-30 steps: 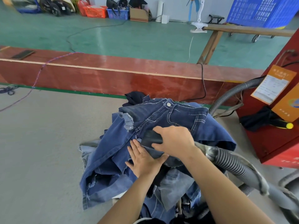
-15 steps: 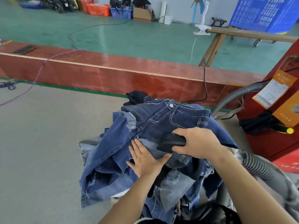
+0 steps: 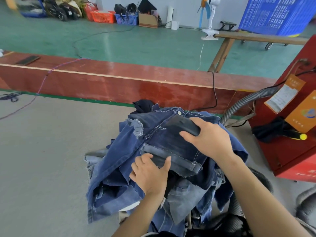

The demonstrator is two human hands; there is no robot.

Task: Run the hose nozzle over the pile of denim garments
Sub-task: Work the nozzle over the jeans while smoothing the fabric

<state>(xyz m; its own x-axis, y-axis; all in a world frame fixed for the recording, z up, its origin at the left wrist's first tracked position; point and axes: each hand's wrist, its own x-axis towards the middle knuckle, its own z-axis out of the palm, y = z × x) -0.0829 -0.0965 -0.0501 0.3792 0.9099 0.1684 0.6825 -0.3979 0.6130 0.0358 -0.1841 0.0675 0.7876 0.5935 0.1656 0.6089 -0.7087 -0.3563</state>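
A pile of denim garments (image 3: 119, 171) lies on the grey table, dark jeans with a metal button on top. My right hand (image 3: 207, 138) grips the black hose nozzle (image 3: 183, 124), whose flat mouth lies on the top jeans just below the waistband. My left hand (image 3: 150, 173) presses flat on the near side of the pile, fingers spread over a folded light-blue hem. The grey ribbed hose (image 3: 239, 204) runs down at the lower right, partly hidden behind my right forearm.
A red machine (image 3: 290, 151) with orange tags stands at the right, a grey ribbed hose (image 3: 242, 106) entering it. A red wooden board (image 3: 119, 82) edges the far side of the grey table (image 3: 42, 159). Cables, baskets, a fan and a blue crate lie beyond on the green floor.
My right hand has carried the nozzle away from me and to the right, from the pile's middle up to the waistband. My left hand stays pressing on the denim.
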